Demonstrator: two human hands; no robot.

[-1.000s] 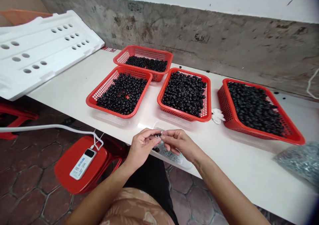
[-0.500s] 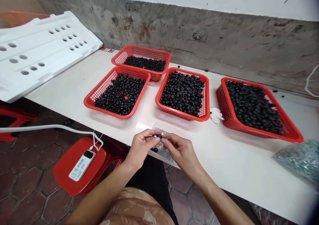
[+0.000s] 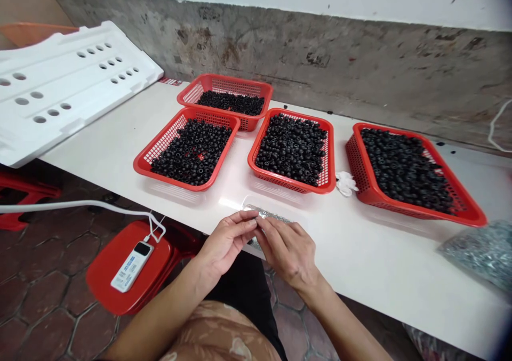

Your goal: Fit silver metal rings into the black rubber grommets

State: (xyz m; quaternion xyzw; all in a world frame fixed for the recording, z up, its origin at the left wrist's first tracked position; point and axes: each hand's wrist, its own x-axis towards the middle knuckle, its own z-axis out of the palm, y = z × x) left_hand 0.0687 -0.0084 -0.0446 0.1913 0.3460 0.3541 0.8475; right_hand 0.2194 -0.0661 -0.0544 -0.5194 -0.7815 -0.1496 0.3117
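My left hand (image 3: 228, 241) and my right hand (image 3: 287, 249) meet fingertip to fingertip over the table's front edge. Thumb and index finger of the left are pinched on a small black plastic part, now almost wholly covered by the fingers. The right hand's fingers are bent together against the same spot; what they grip is hidden. Beneath both hands lies a clear tray (image 3: 245, 200) of small silvery metal pieces, partly covered by them. Straight ahead stands a red basket (image 3: 294, 188) full of black ring-like parts.
More red baskets of black parts stand at left (image 3: 168, 178), at back left (image 3: 224, 77) and at right (image 3: 400, 211). A white glove (image 3: 346, 183) lies between two baskets. A bag of metal pieces (image 3: 482, 254) is at far right. A power bank (image 3: 132, 266) rests on a red stool (image 3: 100, 281).
My right hand has turned over, its back now facing up and its fingers folded over the pinch point. The black part seen between the fingertips before is now covered.
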